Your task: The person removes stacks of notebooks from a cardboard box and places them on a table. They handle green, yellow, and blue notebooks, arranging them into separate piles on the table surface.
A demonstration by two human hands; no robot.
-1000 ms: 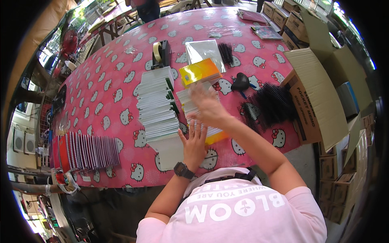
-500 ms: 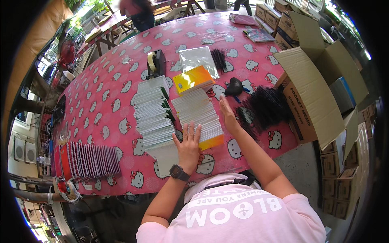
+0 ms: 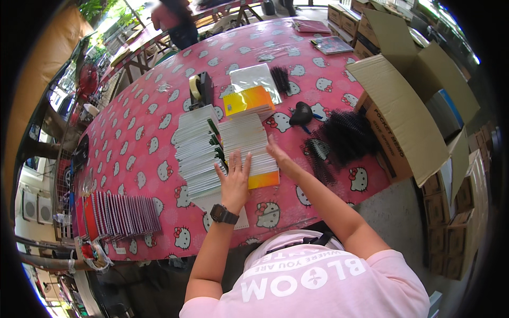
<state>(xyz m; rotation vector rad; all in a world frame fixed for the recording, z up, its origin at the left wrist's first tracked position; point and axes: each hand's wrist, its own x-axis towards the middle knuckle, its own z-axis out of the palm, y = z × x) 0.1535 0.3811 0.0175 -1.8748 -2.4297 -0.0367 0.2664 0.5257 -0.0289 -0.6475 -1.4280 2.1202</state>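
Observation:
My left hand lies flat with fingers spread on the near end of a fanned row of white paper booklets, by a yellow-orange cover at its front. My right hand rests edge-on against the right side of that same row, holding nothing. A second, longer fanned row of white booklets lies just to the left. A black watch sits on my left wrist.
The pink patterned tablecloth carries a tape dispenser, clear sleeves, a yellow booklet stack, black comb bindings and spiral notebooks at left. Open cardboard boxes stand right. A person stands beyond.
My right hand came down from above the booklets to their right edge. My left hand slid forward onto the near end of the row, which now lies squared up.

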